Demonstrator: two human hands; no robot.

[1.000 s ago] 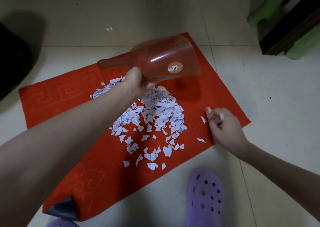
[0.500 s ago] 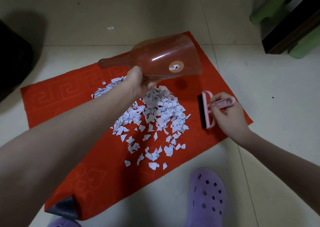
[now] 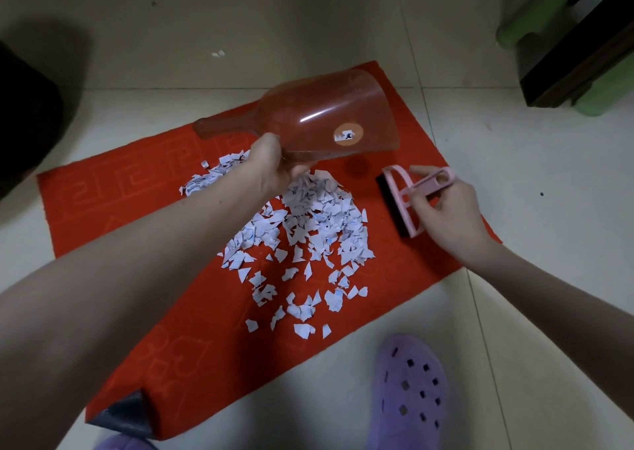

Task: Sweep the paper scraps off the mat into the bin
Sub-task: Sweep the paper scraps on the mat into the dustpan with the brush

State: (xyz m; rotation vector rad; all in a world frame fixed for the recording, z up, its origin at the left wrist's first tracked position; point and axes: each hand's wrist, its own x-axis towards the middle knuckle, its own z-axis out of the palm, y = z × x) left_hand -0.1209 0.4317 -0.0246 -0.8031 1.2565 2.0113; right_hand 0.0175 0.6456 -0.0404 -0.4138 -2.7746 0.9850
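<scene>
the red rectangular woven mat (image 3: 144, 312) is lying diagonally across the pale tiled floor (image 3: 514, 312), with one near-left corner folding over and showing its dark backing. nothing is looking swept yet, as i judge it: the white torn paper scraps (image 3: 308, 230) are sitting in a loose heap at the middle of the mat, thinning into scattered bits toward the near edge, with a smaller patch trailing to the far left behind the forearm. one stray white scrap (image 3: 218, 53) is lying on the floor beyond the mat's far edge.

a dark rounded shape (image 3: 24, 120) is sitting at the far-left edge of the view; it may be the bin, but i cannot tell, and its inside is not showing.

the transparent reddish plastic scoop-shaped dustpan (image 3: 322, 123) is hanging in the air over the far part of the mat, mouth facing right, and is looking empty; only a round orange sticker is showing on it. the left hand (image 3: 274, 168) is gripping it closed around its lower edge.

the small pink plastic hand brush with a dark bristle strip (image 3: 403, 202) is resting on the mat just right of the heap, not touching the scraps. the right hand (image 3: 446, 216) is pinching its handle with the fingers.

all the gathering, scooping and tipping is remaining to do.

a purple perforated clog (image 3: 411, 394) is standing near, just off the mat.
</scene>
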